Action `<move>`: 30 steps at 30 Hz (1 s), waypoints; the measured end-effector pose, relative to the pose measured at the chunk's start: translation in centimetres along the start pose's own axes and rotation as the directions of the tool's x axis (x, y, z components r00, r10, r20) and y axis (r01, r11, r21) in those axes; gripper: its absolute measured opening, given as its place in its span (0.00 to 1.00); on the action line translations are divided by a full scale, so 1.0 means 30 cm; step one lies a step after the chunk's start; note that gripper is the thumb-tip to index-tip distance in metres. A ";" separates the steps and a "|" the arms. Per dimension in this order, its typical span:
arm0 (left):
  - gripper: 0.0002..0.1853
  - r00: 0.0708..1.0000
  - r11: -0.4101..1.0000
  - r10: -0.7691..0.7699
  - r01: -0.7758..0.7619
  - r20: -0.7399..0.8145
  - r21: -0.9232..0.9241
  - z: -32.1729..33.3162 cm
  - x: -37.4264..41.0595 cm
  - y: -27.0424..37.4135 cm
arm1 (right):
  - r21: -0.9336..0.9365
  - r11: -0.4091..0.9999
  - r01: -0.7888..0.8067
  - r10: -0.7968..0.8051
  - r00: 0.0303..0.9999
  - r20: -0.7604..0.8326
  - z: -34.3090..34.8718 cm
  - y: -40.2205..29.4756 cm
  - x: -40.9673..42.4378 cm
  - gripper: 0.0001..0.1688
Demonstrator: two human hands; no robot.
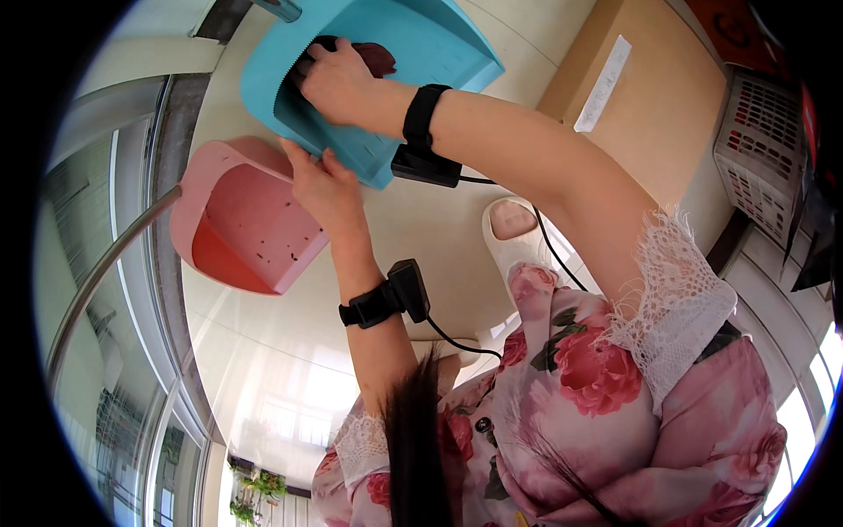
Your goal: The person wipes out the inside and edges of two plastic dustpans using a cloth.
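A blue plastic dustpan [435,39] with a toothed rim lies tilted on the floor in front of me. Inside it, my right hand [336,82] has its fingers bent over a dark reddish-brown piece, seemingly a cloth [377,59]; the fingertips are partly hidden in shadow. My left hand [326,188] grips the near side edge of the same dustpan. Just left of that hand rests a pink dustpan [227,155], with small dark bits of debris [293,255] scattered over its tray.
The pink dustpan's metal handle [112,253] reaches down along a sliding window frame [164,197]. On the right are a cardboard box [665,99] with a white paper strip bearing writing and a plastic basket [757,151]. Cables [461,342] run from both wristbands.
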State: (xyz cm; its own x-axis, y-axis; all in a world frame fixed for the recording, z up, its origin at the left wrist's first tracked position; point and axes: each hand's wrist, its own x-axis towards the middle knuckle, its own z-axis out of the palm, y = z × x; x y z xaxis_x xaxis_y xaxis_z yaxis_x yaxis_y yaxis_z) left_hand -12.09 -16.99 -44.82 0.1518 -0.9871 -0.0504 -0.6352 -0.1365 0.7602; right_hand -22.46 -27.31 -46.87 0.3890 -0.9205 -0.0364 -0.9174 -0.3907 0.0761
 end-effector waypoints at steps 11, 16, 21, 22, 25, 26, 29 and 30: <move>0.32 0.999 0.999 -0.037 0.037 0.009 0.004 -0.003 0.000 0.003 | 0.161 0.964 0.212 -0.249 0.931 0.267 -0.051 0.010 -0.114 0.13; 0.31 0.999 1.000 0.027 -0.027 -0.020 -0.008 0.002 -0.002 -0.005 | 0.164 0.983 0.086 -0.118 0.974 0.195 -0.023 0.006 -0.040 0.14; 0.31 1.000 1.000 0.009 -0.010 -0.006 -0.027 0.004 -0.002 0.012 | 0.127 0.990 0.055 -0.064 0.996 0.066 0.007 0.000 -0.015 0.15; 0.32 1.000 1.000 0.008 -0.008 0.002 -0.020 0.004 -0.002 0.016 | 0.127 0.990 0.061 -0.070 0.995 0.069 0.011 0.005 -0.022 0.16; 0.32 1.000 1.000 0.001 -0.001 -0.005 0.012 0.000 -0.005 -0.001 | 0.201 0.974 0.104 -0.152 0.959 0.239 -0.004 0.001 -0.057 0.15; 0.32 1.000 1.000 0.001 -0.001 -0.012 0.020 0.001 -0.005 -0.003 | 0.232 0.967 0.107 -0.163 0.958 0.237 -0.017 0.008 -0.086 0.16; 0.33 1.000 0.999 -0.011 0.011 -0.010 0.031 -0.006 -0.009 -0.011 | 0.442 0.897 0.022 -0.128 0.969 0.212 -0.026 0.021 -0.133 0.21; 0.33 0.999 0.999 0.020 -0.019 -0.034 0.036 -0.007 -0.010 -0.016 | 0.580 0.812 -0.064 -0.065 0.978 0.199 0.013 0.028 -0.119 0.23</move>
State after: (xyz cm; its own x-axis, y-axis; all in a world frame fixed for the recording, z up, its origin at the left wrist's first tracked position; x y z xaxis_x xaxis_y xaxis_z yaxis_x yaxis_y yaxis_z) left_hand -11.66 -16.61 -45.03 0.1646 -0.9863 -0.0128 -0.6646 -0.1205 0.7374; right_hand -24.65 -24.35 -47.06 0.4235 -0.8739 -0.2385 -0.8188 -0.2567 -0.5134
